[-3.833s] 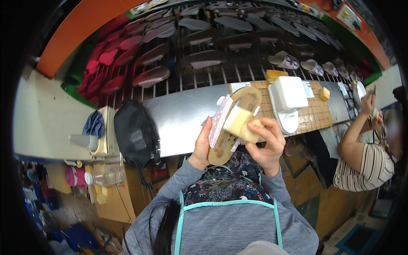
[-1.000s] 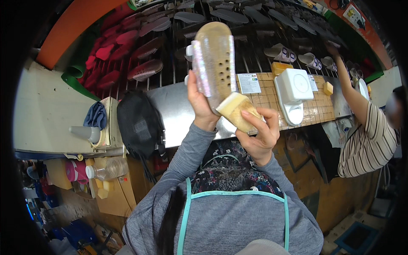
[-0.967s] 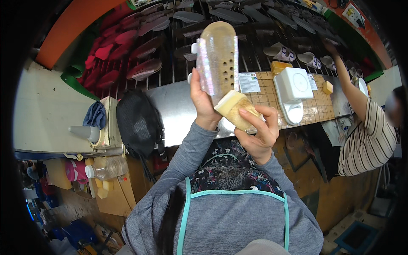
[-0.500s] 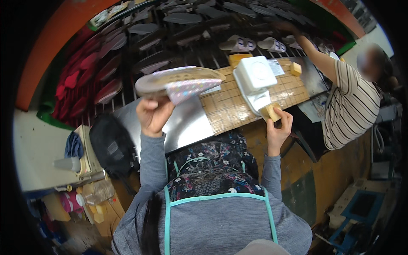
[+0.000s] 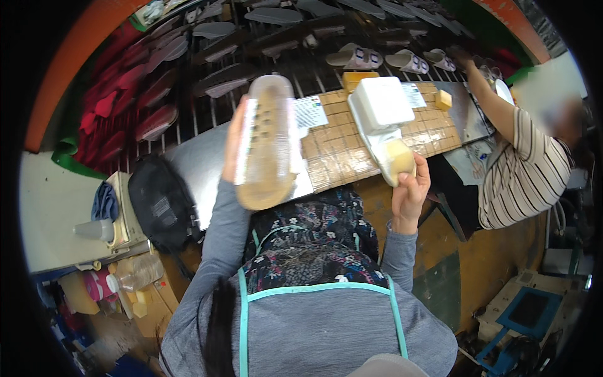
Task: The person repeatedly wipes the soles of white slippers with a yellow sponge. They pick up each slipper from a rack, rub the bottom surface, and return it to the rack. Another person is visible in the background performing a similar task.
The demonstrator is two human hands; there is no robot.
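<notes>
My left hand (image 5: 233, 147) is closed round a slipper upper on a shoe last (image 5: 267, 144), gripping its left edge. The tan underside with small holes faces up, and its long side runs roughly away from me; motion blurs it slightly. In my right hand (image 5: 411, 195) a pale yellow sponge block (image 5: 400, 158) is pinched between thumb and fingers. The sponge rests at the near end of a white dispenser (image 5: 383, 103) with a square container on top and a sloping tray; whether it presses on the tray I cannot tell.
A bench (image 5: 336, 157) with a taped tan surface and metal sheet lies before me. Beyond it a dark rack (image 5: 220, 60) carries soles and slippers. A person in a striped shirt (image 5: 524, 176) reaches across at right. A black bag (image 5: 164, 204) sits left; another sponge block (image 5: 443, 100) lies right.
The shoe last has turned from sideways to lengthwise and come nearer, underside now up. My right hand has shifted slightly, with the sponge now against the dispenser's near end.
</notes>
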